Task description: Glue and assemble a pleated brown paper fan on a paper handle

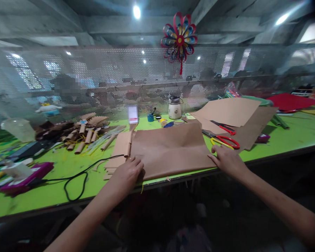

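Observation:
A wide brown paper sheet (168,154) lies across the front of the green table, slightly buckled in its middle. At its left front corner, my left hand (128,171) is closed on the edge with bent fingers. My right hand (229,161) has thumb and curled fingers closed at the sheet's right edge; part of that grip is hidden. Just beyond the right hand are red-handled scissors (227,140) and a yellow-handled tool (219,142). Beside the left hand sit stacked brown paper pieces (115,162) and a rolled paper tube (127,145).
Several paper tubes (88,136) are heaped at the left. A black cable (80,175) loops from a purple power strip (28,178). Behind the sheet stand a white bottle (174,109) and a phone (133,114). Large brown sheets (231,110) lie right, before a perforated screen (115,80).

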`<action>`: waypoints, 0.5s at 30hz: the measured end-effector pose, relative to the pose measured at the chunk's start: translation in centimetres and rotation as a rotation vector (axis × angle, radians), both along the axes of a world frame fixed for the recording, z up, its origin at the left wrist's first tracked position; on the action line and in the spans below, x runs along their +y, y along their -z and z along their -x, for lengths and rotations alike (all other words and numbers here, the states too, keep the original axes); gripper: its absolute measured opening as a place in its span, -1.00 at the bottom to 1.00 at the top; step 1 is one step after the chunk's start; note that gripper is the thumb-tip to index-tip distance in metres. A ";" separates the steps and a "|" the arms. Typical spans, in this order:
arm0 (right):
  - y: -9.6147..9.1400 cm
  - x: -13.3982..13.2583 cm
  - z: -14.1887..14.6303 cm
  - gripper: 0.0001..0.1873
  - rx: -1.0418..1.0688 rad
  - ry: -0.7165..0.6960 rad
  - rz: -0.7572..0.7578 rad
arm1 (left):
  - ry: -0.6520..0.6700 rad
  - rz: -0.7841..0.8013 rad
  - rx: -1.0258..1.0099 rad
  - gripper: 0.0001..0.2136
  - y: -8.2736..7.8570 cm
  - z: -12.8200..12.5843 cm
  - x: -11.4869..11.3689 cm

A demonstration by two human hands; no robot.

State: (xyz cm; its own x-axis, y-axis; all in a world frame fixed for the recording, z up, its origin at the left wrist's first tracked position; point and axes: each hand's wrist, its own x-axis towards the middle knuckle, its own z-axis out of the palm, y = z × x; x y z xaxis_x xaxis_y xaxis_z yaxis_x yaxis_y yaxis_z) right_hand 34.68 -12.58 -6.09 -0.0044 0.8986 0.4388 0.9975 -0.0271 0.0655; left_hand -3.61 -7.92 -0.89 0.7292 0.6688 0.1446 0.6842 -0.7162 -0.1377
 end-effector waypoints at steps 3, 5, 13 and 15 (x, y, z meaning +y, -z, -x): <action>-0.6 0.2 0.0 -0.78 -0.010 -0.167 0.029 | -0.054 -0.002 0.123 -0.69 -0.9 -0.6 -1.8; -0.8 0.4 -0.2 -0.74 0.001 -0.232 0.044 | -0.107 -0.030 0.192 -0.55 -1.1 -1.1 -2.9; -0.4 0.0 -1.5 -0.72 0.064 -0.337 0.035 | -0.136 -0.127 0.213 -0.38 0.6 -2.3 -5.4; -0.3 -0.6 -1.8 -0.70 0.086 -0.392 0.001 | -0.161 -0.135 0.216 -0.33 1.0 -2.3 -5.7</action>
